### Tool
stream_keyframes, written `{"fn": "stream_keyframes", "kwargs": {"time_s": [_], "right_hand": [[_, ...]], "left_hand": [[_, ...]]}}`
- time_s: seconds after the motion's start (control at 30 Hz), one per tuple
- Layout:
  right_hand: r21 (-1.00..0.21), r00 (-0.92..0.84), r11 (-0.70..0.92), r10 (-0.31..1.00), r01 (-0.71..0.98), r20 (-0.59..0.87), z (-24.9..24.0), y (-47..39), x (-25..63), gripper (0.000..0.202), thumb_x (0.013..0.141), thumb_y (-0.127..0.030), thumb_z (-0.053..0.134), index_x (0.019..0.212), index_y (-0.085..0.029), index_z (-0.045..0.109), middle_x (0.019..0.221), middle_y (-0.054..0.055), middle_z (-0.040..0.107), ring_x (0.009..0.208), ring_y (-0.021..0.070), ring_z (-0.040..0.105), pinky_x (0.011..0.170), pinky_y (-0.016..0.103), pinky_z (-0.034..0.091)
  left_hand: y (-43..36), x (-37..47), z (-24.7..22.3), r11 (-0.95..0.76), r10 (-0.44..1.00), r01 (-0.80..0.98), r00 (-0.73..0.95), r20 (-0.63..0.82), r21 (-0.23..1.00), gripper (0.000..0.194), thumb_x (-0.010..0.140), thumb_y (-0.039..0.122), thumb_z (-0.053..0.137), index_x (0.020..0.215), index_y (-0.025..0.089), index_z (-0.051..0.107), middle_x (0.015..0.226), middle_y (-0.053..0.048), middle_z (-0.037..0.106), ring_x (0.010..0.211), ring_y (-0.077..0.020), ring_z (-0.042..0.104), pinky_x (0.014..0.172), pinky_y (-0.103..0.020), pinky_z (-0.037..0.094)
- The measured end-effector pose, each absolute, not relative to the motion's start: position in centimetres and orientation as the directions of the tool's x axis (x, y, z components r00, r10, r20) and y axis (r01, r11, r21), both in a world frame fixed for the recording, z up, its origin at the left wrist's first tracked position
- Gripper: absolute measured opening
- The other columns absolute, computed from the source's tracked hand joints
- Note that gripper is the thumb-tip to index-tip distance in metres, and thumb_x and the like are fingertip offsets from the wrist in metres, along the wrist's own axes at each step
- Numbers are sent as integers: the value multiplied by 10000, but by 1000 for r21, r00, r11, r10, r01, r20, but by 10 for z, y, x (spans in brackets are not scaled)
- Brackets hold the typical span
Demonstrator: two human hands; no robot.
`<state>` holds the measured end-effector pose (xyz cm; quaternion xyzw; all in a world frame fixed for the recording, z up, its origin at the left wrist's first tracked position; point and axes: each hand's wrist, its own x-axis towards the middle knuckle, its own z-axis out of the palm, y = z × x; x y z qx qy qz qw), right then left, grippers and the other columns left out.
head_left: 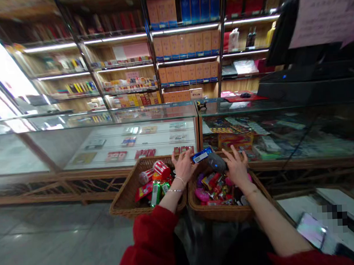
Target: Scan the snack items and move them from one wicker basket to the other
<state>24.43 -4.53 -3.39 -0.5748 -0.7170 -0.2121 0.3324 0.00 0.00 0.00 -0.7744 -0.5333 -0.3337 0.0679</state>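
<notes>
Left hand point(183, 166) grips a blue barcoded packet point(200, 156) by one end. Right hand point(237, 169) holds a dark barcode scanner point(217, 162), blue light lit, just beside the packet. Below: two wicker baskets point(221, 215) side by side; left one contains red-and-white striped tubs point(162, 169), right one mixed wrapped sweets point(217, 184). Glass display counter point(141, 113) behind; smartphone point(312, 229) at lower right.

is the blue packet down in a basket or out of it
Out: the left hand holds the blue packet raised, above the wrapped items piled in the right-hand basket.
</notes>
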Motion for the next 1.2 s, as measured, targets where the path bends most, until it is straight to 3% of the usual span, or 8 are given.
{"fn": "stream_keyframes", "kwargs": {"time_s": [0.17,0.57,0.8,1.2], "right_hand": [[-55,-123,240,664,969,738,-30,-43,246,389,717,-92,576,1058,-224,711,1479,54,596,1495,366,339,1172,703,198],[-22,-154,254,653,967,741,-15,-39,226,304,745,-157,599,1024,-221,701,1487,64,588,1505,362,311,1173,695,178],[-1,-161,238,663,971,731,-12,-38,220,325,731,-150,601,1028,-226,711,1475,63,599,1508,363,303,1168,695,194],[13,-181,247,672,969,718,-13,-39,217,337,759,-164,578,1063,-218,713,1461,73,609,1496,364,317,1156,721,212]], "left_hand": [[-3,-4,6,-401,788,873,173,591,279,624,815,283,751,1389,275,505,1188,-50,769,1286,-283,594,1258,-642,40],[-18,-61,11,-277,790,920,54,611,277,547,863,358,700,1363,250,506,1202,-95,758,1259,-306,611,1246,-627,69],[-35,-112,13,-225,833,915,2,553,335,608,803,352,751,1349,274,494,1159,-50,781,1314,-302,574,1243,-620,33],[-51,-175,6,-254,878,921,91,470,295,555,820,320,700,1321,269,465,1185,-45,776,1342,-288,555,1229,-568,98]]}}
